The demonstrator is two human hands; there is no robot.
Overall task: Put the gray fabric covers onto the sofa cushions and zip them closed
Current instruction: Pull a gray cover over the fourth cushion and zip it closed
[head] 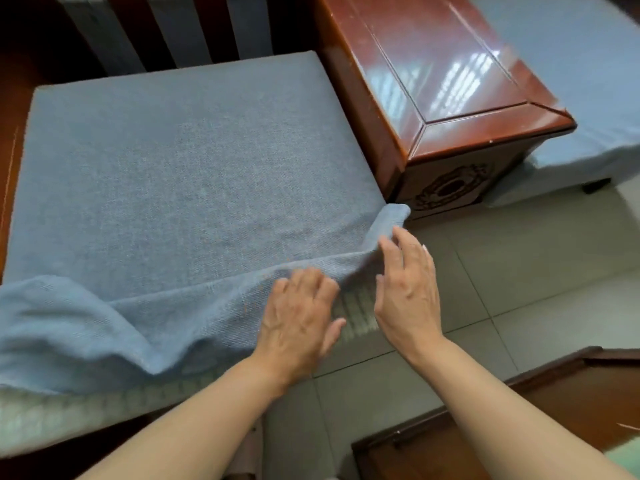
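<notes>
Left hand (pixel 298 318) gripping loose front edge of gray-blue woven fabric cover (pixel 180 188), fingers curling into cloth. Right hand (pixel 407 289) just beside it, fingers relaxing, spreading, touching bunched cover corner. Pale quilted sofa cushion (pixel 356 311) showing between hands.

We see a blue-gray woven fabric cover (pixel 180 161), a pale ribbed cushion edge (pixel 356 306) beneath it, a glossy reddish-brown wooden side table (pixel 446 84), and gray-green floor tiles (pixel 519 271).
</notes>
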